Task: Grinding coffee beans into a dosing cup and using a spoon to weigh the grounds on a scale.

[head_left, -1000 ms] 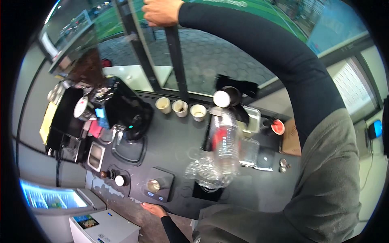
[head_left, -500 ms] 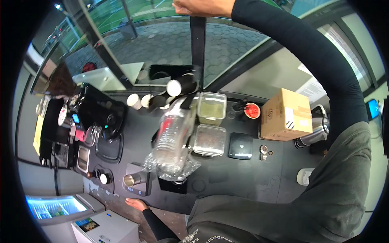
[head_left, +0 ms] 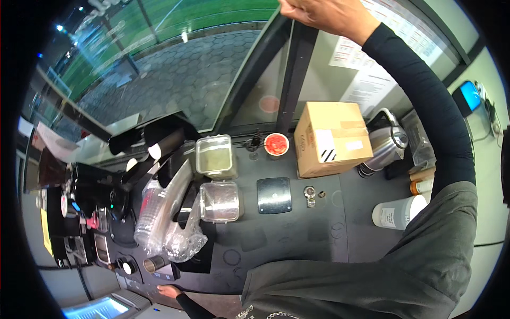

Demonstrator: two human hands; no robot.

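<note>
1. Window frame (head_left: pixel 297 64): dark upright post above the worktop, the glass pane to its left. Over the last second the view has swung rightward along the worktop while the raised hand has kept its hold on the post; judged from this, the sliding of the window is under way, not finished.
2. Worktop (head_left: pixel 297 234): dark surface. Newly in view since a second ago: a cardboard box (head_left: pixel 332 138), a steel kettle (head_left: pixel 388 143) just right of it, a white cup (head_left: pixel 396 212) near the right edge.
3. Right hand (head_left: pixel 324 13): arm in a black sleeve stretched up and across, fingers curled shut around the top of the post.
4. Sleeve of clear plastic cups (head_left: pixel 159 212): lying tilted on the worktop, left of two clear lidded tubs (head_left: pixel 218 181).
5. Left hand (head_left: pixel 169 291): low at the worktop's near edge, resting on it; whether the fingers are spread or curled cannot be told.
6. Red-lidded pot (head_left: pixel 276 144): at the foot of the post, just beside the box.
</note>
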